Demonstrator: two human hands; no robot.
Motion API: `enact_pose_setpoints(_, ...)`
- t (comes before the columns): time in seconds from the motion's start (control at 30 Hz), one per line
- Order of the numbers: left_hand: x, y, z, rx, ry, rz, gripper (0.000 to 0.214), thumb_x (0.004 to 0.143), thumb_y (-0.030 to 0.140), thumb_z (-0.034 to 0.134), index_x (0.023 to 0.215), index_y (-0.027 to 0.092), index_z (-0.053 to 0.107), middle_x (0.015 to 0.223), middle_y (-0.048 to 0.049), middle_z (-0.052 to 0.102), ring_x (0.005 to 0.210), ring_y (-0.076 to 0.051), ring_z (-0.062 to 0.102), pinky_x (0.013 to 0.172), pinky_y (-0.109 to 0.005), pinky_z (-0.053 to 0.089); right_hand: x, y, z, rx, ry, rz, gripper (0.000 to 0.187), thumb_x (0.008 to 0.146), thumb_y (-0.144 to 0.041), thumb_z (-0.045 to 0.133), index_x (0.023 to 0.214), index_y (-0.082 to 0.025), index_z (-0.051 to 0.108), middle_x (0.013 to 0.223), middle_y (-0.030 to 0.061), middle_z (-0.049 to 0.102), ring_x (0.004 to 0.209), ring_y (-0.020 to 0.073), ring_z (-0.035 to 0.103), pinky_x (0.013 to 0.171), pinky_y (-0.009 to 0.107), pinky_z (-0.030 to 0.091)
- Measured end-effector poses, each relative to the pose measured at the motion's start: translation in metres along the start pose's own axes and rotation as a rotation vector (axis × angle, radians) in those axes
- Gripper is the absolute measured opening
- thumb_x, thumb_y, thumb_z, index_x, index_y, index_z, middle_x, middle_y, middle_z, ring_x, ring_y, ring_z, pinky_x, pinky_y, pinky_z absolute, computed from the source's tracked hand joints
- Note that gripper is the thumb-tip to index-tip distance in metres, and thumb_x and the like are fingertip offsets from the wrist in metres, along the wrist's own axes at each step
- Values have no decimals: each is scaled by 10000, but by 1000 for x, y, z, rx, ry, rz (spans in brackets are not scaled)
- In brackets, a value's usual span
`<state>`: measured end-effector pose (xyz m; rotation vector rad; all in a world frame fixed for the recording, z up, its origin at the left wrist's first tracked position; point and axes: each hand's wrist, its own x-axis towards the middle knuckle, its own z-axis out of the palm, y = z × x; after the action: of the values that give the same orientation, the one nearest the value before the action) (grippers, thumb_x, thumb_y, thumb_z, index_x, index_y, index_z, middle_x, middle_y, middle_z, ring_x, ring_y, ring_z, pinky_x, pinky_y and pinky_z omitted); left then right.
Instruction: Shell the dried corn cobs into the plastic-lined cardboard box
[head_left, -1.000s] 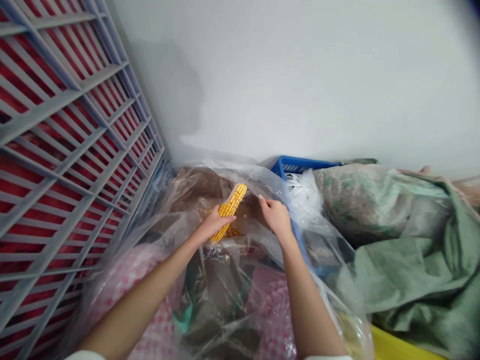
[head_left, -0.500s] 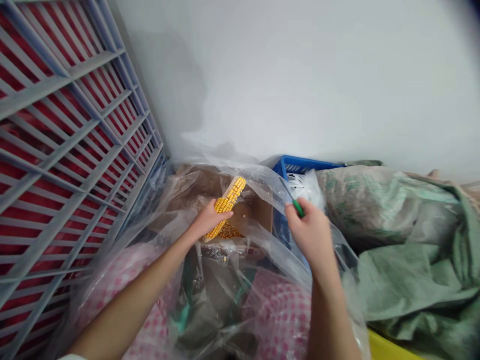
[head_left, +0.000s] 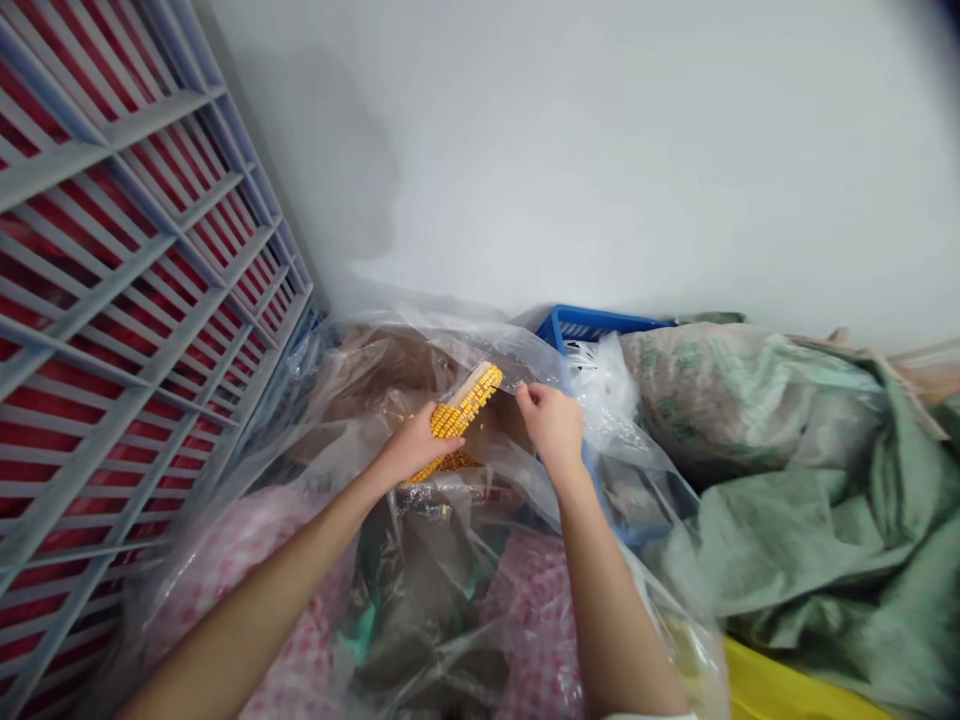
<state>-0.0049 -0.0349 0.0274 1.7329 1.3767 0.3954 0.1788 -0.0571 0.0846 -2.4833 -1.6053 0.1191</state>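
A long yellow corn cob (head_left: pixel 459 416), with a pale strip bared of kernels near its upper end, is held tilted, firmly enclosed by the left hand (head_left: pixel 414 446), above loose yellow kernels (head_left: pixel 457 460). The right hand (head_left: pixel 553 428) is curled narrow; from it a slender dark shaft (head_left: pixel 508 389) appears to be directed at the cob's upper end, its grip being hidden. Compared with half a second ago, the right hand has been brought back inward from over the blue crate's side; a renewed working of the kernel rows is thereby suggested.

The kernels are contained in a brown cardboard box (head_left: pixel 386 362), lined and draped by a loose, clear plastic sheet (head_left: pixel 645 465), by whose folds the hands could be snagged. On the right, the forearm is closely bordered by a blue plastic crate (head_left: pixel 607 322); on the left, a grey-violet slatted plastic crate (head_left: pixel 157 250) is set well apart. Open air is left above the cob, before the white wall (head_left: pixel 600 150).
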Motion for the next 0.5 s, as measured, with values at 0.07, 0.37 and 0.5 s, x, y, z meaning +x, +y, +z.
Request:
enact_pose_setpoints(0.07, -3, 1, 4, 135, 19, -15, 428, 635, 436, 614, 962, 186, 496, 829, -55, 637, 734, -201, 595, 605, -259, 402, -2, -4, 2, -55, -1, 12, 405, 858, -379, 344, 720, -176, 665, 664, 87, 643, 588, 145, 559, 537, 241, 269)
enact_pose_setpoints(0.37, -11, -4, 30, 383, 26, -94, 414, 700, 472, 527, 998, 202, 429, 804, -70, 629, 739, -229, 612, 533, -251, 339, -5, -2, 38, -29, -1, 54, 401, 859, -313, 323, 755, -174, 685, 698, 116, 666, 643, 171, 610, 599, 237, 353)
enact_pose_setpoints(0.5, -16, -7, 33, 396, 17, -112, 434, 712, 484, 506, 1021, 193, 414, 846, -88, 634, 767, -235, 615, 550, -255, 351, -1, 3, 51, 149, -41, 67, 381, 830, -317, 351, 710, -168, 680, 680, 95, 664, 633, 154, 585, 592, 221, 337)
